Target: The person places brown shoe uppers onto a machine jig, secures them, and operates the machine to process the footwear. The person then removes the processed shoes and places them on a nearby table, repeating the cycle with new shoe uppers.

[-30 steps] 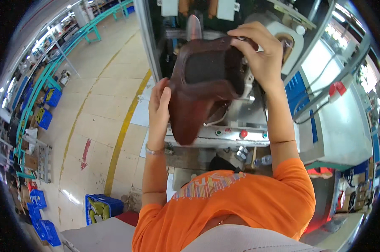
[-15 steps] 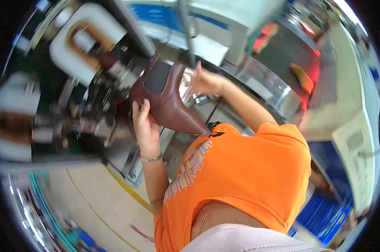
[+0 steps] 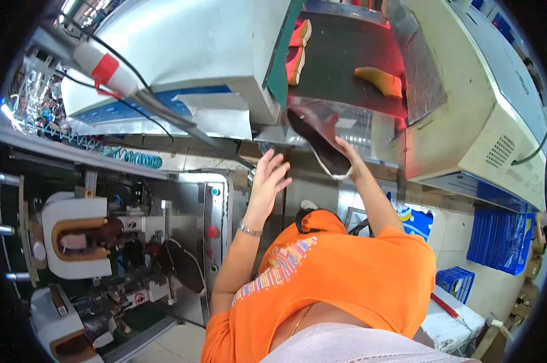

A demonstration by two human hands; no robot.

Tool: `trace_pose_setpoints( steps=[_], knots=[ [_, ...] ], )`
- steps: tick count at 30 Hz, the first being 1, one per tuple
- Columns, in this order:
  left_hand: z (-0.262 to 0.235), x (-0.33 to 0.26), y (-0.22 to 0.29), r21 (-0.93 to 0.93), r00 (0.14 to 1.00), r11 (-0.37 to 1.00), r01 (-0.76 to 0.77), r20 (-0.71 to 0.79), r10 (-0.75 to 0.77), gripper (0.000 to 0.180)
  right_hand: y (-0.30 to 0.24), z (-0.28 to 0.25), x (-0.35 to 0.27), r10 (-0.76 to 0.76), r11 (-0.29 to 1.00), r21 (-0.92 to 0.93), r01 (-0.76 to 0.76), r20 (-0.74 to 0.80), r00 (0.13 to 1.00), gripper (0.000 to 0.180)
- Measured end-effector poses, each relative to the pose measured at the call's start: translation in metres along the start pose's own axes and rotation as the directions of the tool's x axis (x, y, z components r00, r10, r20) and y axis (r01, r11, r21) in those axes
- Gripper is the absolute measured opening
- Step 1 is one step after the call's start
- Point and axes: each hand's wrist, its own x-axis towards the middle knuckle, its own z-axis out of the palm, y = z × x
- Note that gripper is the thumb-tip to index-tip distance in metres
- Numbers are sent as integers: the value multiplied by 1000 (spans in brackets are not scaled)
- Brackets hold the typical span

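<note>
My right hand (image 3: 357,164) grips a dark brown shoe upper (image 3: 328,130) near its pale-edged end. The upper hangs tilted before the mouth of a conveyor, its dark opening showing; some of it is blurred. My left hand (image 3: 267,184), with a metal band at the wrist, is raised to the left of the upper. Its fingers are spread and nothing is in them. Another brown upper (image 3: 181,266) sits at the machine (image 3: 131,260) on the left, apart from both hands.
The dark conveyor belt (image 3: 343,51) runs between pale housings under red light. It carries orange shoe pieces (image 3: 296,60) and a yellowish one (image 3: 379,81). A metal pole (image 3: 183,124) slants across the left. Blue crates (image 3: 497,239) stand at the right.
The view has swung right, from the machine to the conveyor. Earlier my left hand touched a brown upper and my right was open; now my right holds an upper and my left is free.
</note>
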Motion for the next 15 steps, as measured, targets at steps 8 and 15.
trace_pose_setpoints(
  steps=[8, 15],
  knots=[
    [-83, 4, -57, -135, 893, 950, 281, -325, -310, 50, -156, -20, 243, -404, 808, -392, 440, 176, 898, 85],
    [-138, -86, -106, -28, 691, 904, 427, -635, -346, 57, -122, -48, 311, -374, 591, -707, 388, 186, 908, 97]
  ],
)
